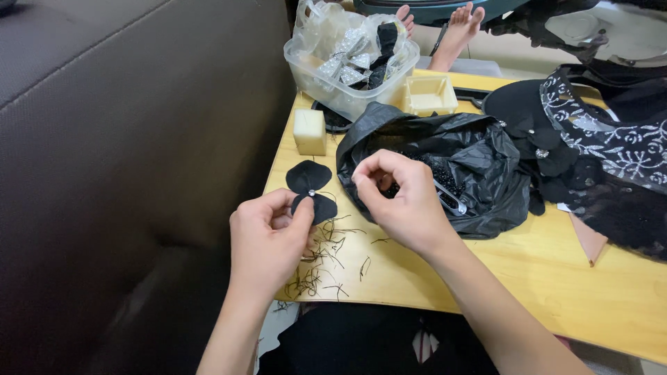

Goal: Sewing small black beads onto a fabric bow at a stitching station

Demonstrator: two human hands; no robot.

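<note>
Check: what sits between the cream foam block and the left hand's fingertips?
In the head view, only the black fabric flower lies between the cream foam block and the left hand, which pinches its lower petal; bare tabletop shows around the petals.

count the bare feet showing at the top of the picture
2: one foot just behind the clear plastic tub, one foot right of it. More may be hidden.
</note>
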